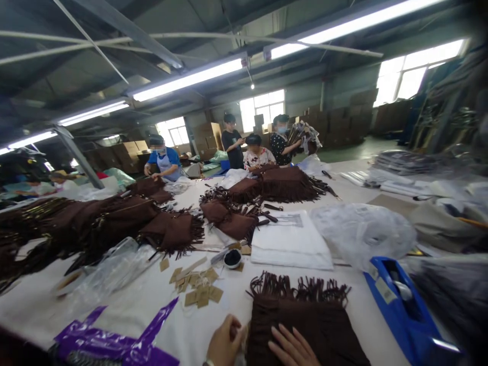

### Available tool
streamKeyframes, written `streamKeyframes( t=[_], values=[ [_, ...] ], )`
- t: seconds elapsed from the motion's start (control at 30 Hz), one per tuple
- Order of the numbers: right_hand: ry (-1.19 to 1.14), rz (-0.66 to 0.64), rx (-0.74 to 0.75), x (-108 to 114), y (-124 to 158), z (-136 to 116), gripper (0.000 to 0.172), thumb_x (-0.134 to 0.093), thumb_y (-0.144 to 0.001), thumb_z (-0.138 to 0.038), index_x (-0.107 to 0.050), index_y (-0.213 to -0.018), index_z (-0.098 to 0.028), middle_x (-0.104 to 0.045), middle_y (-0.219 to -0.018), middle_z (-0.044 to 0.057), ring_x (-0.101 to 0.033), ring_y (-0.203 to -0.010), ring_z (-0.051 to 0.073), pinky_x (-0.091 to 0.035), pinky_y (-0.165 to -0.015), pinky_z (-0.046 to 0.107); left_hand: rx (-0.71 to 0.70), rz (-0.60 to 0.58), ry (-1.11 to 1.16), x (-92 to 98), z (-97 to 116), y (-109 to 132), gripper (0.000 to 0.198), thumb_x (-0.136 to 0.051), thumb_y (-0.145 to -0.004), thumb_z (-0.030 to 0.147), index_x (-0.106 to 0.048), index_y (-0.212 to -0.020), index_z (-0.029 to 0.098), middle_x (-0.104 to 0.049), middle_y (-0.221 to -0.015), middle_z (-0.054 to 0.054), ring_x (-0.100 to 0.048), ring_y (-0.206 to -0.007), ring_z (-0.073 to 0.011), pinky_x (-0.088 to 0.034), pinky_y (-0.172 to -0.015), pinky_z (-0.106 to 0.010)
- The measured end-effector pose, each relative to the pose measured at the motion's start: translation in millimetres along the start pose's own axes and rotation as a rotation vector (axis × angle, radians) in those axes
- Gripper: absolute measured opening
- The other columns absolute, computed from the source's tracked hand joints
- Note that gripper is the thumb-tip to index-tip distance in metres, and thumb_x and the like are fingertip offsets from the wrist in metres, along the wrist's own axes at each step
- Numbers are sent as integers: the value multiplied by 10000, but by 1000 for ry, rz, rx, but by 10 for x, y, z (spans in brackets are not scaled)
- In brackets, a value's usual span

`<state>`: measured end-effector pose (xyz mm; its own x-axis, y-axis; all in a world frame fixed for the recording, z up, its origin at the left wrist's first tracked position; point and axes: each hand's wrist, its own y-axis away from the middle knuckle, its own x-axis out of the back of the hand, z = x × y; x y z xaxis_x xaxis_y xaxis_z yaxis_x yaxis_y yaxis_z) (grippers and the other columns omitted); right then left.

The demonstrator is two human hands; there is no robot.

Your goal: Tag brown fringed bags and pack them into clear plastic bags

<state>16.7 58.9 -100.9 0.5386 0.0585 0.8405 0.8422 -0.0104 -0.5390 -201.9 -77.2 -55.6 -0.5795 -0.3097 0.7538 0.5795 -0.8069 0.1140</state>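
Two hands show at the bottom: your right hand [293, 346] lies flat on the brown fringed suede piece [305, 325], its grip apart. Your left hand [224, 340] sits just beside that piece on the white counter [236, 305]; you cannot tell its grip.

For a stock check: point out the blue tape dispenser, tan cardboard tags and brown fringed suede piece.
Blue tape dispenser [400, 310], head view, body.
Tan cardboard tags [200, 287], head view, pile's middle.
Brown fringed suede piece [308, 317], head view, centre.

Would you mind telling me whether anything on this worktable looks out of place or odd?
The kraft paper tags look odd: they lie scattered and overlapping on the white table, not stacked, beyond the fringed brown suede piece under the right hand.
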Motion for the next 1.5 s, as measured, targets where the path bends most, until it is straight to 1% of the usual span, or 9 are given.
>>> streamKeyframes(
  t=[0.2, 0.37, 0.53, 0.77, 1.07, 1.17, 1.27, 1.37, 1.5],
  values=[
    [-542, -255, -354, 708, -174, -184, 679, -577, -813, -244, -268, -1417, -288, -233, -1505, 54, -193, -1379, 255, -216, -1114, 525, -366, 269, -25, 285, 298, 244, 322, -444, -891, 240, -523, -1201, 208, -602, -888, -71, -569, -835, -210, -449, -811, -351],
    [-666, -31, -540, 620, -521, -161, 533, -541, -841, -170, -396, -1348, -243, -332, -1460, 85, -289, -1345, 211, -288, -1106, 439, -572, 178, 67, 188, 462, 346, 297, -446, -912, 197, -527, -1197, 221, -615, -961, -72, -565, -933, -200, -457, -862, -329],
    [-653, 19, -486, 566, -837, -154, 144, -585, -811, -128, -651, -908, -213, -559, -1247, 67, -436, -1245, 217, -380, -1051, 426, -623, 150, 146, 148, 456, 379, 266, -449, -914, 195, -547, -1160, 217, -624, -1016, -78, -564, -983, -200, -462, -898, -347],
    [-377, -54, -220, 771, -404, -19, 219, -465, -884, -125, -625, -989, -232, -569, -1262, 50, -376, -1294, 214, -341, -1075, 474, -303, 216, 258, 166, 180, 323, 243, -521, -879, 324, -588, -1087, 218, -629, -1042, -67, -589, -996, -205, -462, -929, -350],
    [-371, -182, -231, 815, -175, -142, 513, -383, -827, -55, -463, -1304, -226, -389, -1435, 56, -223, -1371, 217, -262, -1113, 494, 354, -102, 937, -114, 96, -8, 333, -582, -842, 392, -571, -1050, 133, -687, -974, -121, -678, -858, -198, -533, -833, -349],
    [-416, 41, -507, 917, -111, 81, 394, -397, -906, -215, -472, -1291, -249, -435, -1401, 54, -337, -1323, 212, -301, -1103, 445, 429, -213, 994, -13, 191, -219, 360, -555, -862, 406, -565, -1059, 105, -670, -1040, -173, -683, -843, -198, -545, -802, -341],
    [-486, 280, -1133, 1025, 226, 583, 362, -397, -910, -398, -533, -1185, -206, -559, -1254, 104, -497, -1189, 238, -338, -1069, 459, 522, -392, 1055, 84, 278, -486, 396, -558, -851, 442, -571, -1032, 89, -668, -1042, -179, -682, -834, -187, -545, -780, -303],
    [-857, 171, -1633, 1107, 578, 1037, 433, -376, -899, -480, -574, -1039, -120, -642, -1058, 174, -625, -988, 246, -443, -966, 428, 527, -581, 1048, 105, 316, -765, 438, -584, -813, 506, -580, -972, 98, -689, -961, -149, -682, -807, -184, -544, -756, -293],
    [-1225, -28, -1722, 1099, 600, 1293, 544, -451, -840, -588, -615, -911, -74, -678, -921, 204, -682, -765, 235, -535, -794, 392, 526, -815, 986, 88, 316, -1069, 493, -639, -732, 576, -593, -894, 113, -699, -879, -118, -677, -830, -199, -536, -789, -317]
  ],
)
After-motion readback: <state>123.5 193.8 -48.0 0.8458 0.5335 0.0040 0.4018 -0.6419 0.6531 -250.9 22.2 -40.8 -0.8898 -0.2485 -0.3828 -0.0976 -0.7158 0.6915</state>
